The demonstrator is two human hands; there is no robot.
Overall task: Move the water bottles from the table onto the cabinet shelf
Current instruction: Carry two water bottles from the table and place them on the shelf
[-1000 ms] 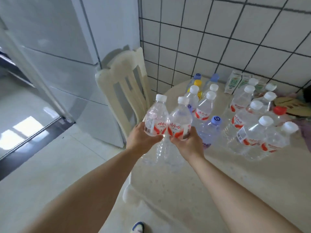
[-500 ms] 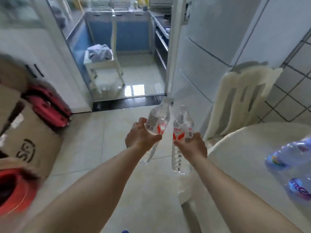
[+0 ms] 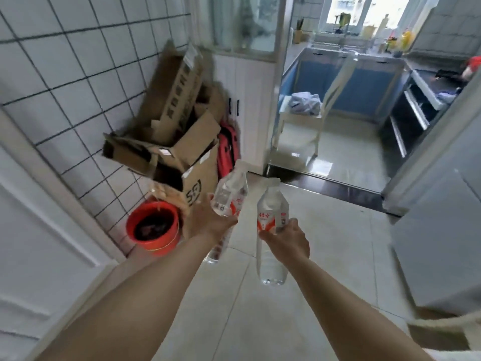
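Over on the far left a white panelled door [image 3: 39,243] stands against the tiled wall [image 3: 65,74]. At the wall's foot sits a red bucket [image 3: 153,226] with something dark inside, and just behind it a heap of cardboard boxes [image 3: 177,142] leans into the corner, flaps hanging open, with a red bag [image 3: 227,149] squeezed between the boxes and a white cabinet [image 3: 250,105].

In front of all that the person's bare arms reach out over the pale floor tiles [image 3: 325,243]. The left hand [image 3: 208,225] has its fingers curled round the middle of one water bottle [image 3: 229,195], which tilts with its cap leaning up and to the right; its lower end pokes out below the wrist. Just beside it, apart by a narrow gap, the right hand [image 3: 287,242] wraps around the red label of a second water bottle [image 3: 270,230], held nearly upright, cap on top and clear base hanging under the hand. Both bottles are in the air, clear of any surface.

Further right a doorway opens onto a kitchen with blue cupboards [image 3: 364,87] and a white chair [image 3: 312,113] carrying a bundle of cloth. At the right edge stands a tall pale appliance [image 3: 437,243]
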